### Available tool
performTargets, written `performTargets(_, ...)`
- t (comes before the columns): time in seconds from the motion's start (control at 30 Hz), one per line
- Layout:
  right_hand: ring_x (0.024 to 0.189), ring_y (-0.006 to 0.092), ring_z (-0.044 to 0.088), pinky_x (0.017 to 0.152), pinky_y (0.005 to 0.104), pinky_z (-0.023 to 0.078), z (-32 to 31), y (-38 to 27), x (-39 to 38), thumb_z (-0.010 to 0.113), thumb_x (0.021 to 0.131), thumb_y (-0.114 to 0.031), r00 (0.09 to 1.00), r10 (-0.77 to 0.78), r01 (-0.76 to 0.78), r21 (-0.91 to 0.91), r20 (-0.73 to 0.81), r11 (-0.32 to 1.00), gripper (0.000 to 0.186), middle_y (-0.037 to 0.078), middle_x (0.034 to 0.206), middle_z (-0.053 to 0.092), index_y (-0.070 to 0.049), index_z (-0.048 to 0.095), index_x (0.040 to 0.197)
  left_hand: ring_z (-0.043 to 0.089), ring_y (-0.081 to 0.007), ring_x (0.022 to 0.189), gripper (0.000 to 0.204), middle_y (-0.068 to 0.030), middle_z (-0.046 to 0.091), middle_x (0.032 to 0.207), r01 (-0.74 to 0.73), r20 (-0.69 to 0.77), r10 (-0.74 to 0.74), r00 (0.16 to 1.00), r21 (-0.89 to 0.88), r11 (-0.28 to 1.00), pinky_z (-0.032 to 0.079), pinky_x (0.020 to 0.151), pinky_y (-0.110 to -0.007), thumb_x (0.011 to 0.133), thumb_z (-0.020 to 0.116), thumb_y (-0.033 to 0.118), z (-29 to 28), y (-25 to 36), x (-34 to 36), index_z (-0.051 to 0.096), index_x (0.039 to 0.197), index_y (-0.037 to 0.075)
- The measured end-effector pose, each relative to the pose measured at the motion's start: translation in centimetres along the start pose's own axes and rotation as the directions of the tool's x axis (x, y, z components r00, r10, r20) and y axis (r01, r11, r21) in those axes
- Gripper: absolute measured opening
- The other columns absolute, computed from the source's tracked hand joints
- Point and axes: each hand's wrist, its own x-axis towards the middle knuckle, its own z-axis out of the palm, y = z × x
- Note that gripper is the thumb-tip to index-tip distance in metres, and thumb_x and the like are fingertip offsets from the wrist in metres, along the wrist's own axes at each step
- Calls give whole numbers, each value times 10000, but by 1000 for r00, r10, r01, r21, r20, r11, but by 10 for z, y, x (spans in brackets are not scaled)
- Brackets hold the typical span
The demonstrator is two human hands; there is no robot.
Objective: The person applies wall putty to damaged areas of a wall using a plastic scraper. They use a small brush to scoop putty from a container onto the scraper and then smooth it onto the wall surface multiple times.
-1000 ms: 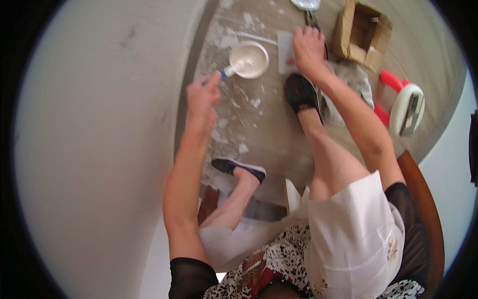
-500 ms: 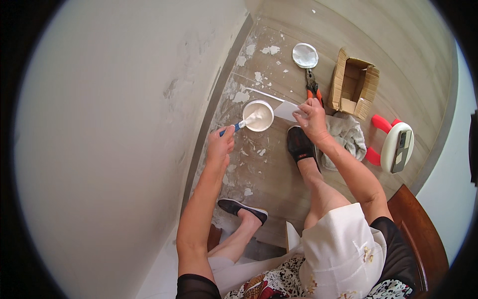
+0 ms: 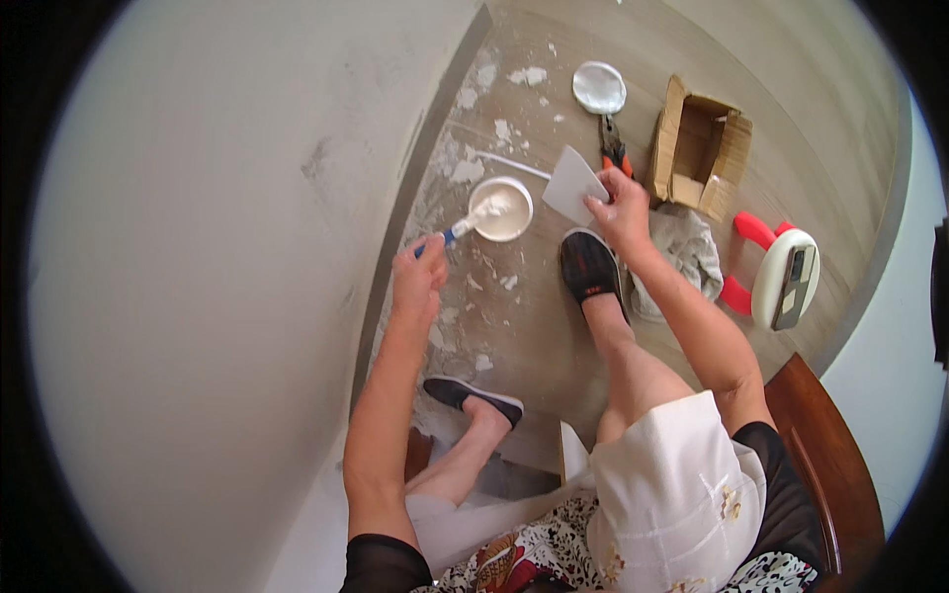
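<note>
My left hand (image 3: 419, 277) is closed around the blue handle of a small spatula (image 3: 458, 230). White paste coats its far end, which is over the round white tub (image 3: 529, 219) of cream-white paste (image 3: 512, 213). To the right of the tub, my right hand (image 3: 625, 212) pinches a flat white plastic scraper (image 3: 571, 188) by its near right corner. The scraper's broad face is tilted up and it is apart from the tub. A thin white strip (image 3: 514, 164) on the floor runs toward the scraper's left edge.
Beyond my right hand lie orange-handled pliers (image 3: 615, 148) and a round white lid (image 3: 599, 89). An open cardboard box (image 3: 732, 158), a grey cloth (image 3: 687, 259) and a red-and-white stool (image 3: 766, 282) bearing a phone (image 3: 796, 287) stand right. White flakes (image 3: 529, 76) litter the floor beside the wall (image 3: 217, 247).
My right hand has tilted the scraper up so its face shows more. My left hand has shifted slightly left and keeps the spatula at the tub. The whole view has moved a little.
</note>
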Motion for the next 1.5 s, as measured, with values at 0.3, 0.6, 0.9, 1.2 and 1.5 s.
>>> performTargets(0.3, 730, 62, 534, 657, 217, 434, -6, 12, 2, 588, 857, -180, 991, 132, -132, 390, 27, 911, 223, 10, 808, 607, 23, 588, 948, 251, -29, 416, 202, 75, 315, 528, 20, 73, -14, 997, -90, 996, 177, 387, -208, 863, 616, 183, -6, -7, 4, 512, 738, 63)
performTargets(0.6, 787, 77, 561, 718, 218, 453, -8, -23, -5, 565, 880, -139, 999, 52, -43, 492, -3, 869, 238, 40, 895, 623, 42, 561, 1034, 242, -33, 416, 223, 70, 295, 527, 5, 119, 16, 993, -172, 985, 182, 386, -206, 879, 595, 191, -12, -10, -2, 483, 727, 74)
performTargets(0.9, 729, 99, 618, 655, 226, 497, -4, -45, -9, 603, 849, -117, 945, 166, -299, 536, 282, 789, 271, 84, 875, 655, 60, 578, 1053, 389, -75, 517, 288, 19, 403, 598, -32, 83, 45, 996, -154, 988, 252, 404, -188, 892, 568, 205, -3, -13, -13, 542, 1055, -31)
performTargets(1.2, 702, 105, 616, 636, 237, 494, 10, -48, -12, 605, 835, -111, 948, 184, -294, 487, 261, 823, 244, 92, 842, 657, 66, 595, 1003, 502, -121, 650, 290, -29, 507, 708, -22, 178, 58, 982, -195, 981, 334, 431, -185, 910, 518, 182, -8, -27, -18, 532, 1121, -18)
performTargets(1.5, 563, 82, 557, 508, 234, 453, 22, -30, -18, 610, 827, -122, 956, 145, -243, 409, 256, 879, 188, 53, 719, 628, 52, 603, 900, 487, -127, 680, 304, -38, 503, 742, -51, 235, 115, 965, -261, 964, 357, 472, -196, 907, 526, 206, -8, -33, -17, 518, 1132, 2)
